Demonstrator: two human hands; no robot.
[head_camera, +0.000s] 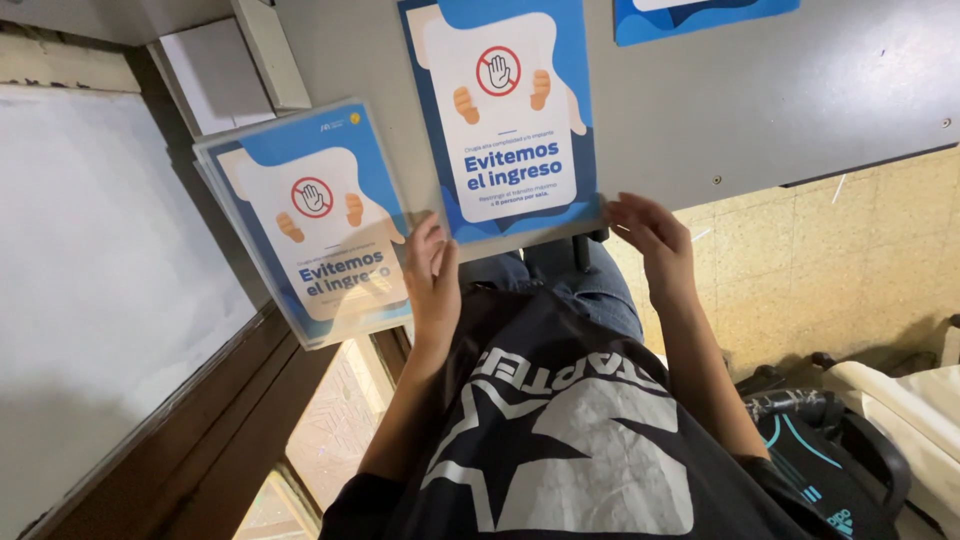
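Note:
A blue and white poster (510, 120) with a red prohibition circle around a hand symbol lies on the grey table (760, 100), its near edge over the table's front edge. My left hand (432, 290) pinches the poster's near left corner. My right hand (650, 240) grips the near right corner with its fingers curled onto the sheet. Both arms reach up from my dark printed shirt.
A stack of matching posters (315, 225) in clear sleeves lies at the left, close to my left hand. Another blue sheet (700, 15) lies at the far right. A white box (215, 70) stands at the far left. A black bag (825, 450) rests on the yellow tiled floor (830, 260).

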